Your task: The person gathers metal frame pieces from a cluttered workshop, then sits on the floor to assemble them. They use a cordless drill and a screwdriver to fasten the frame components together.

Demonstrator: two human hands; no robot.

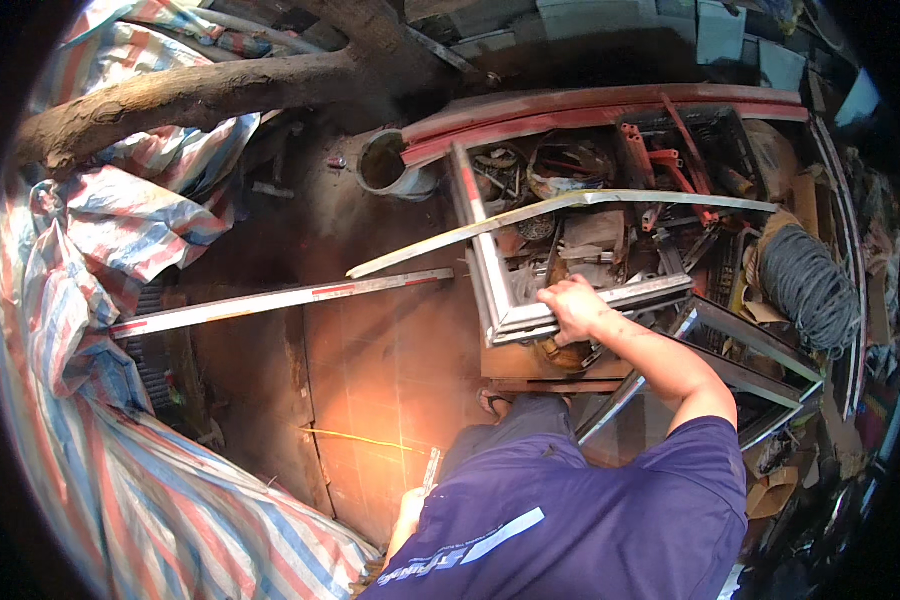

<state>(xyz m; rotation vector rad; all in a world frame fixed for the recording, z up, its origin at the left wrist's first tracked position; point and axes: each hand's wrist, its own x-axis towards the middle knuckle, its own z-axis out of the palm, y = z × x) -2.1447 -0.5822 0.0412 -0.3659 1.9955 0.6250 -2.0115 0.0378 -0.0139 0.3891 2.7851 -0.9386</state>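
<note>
Pale aluminium, streaked with red on one side, makes up the window frame (500, 290) that is gripped at its near corner by the right hand (576, 308), fingers closed over the rail, above a crate of scrap metal (610, 230). The frame appears to be in the middle of being lifted or dragged free, so a firm pull clear of the bent strip (570, 205) lying across it seems needed. The left hand (408, 508) is seen low beside the body, and its grip cannot be told.
</note>
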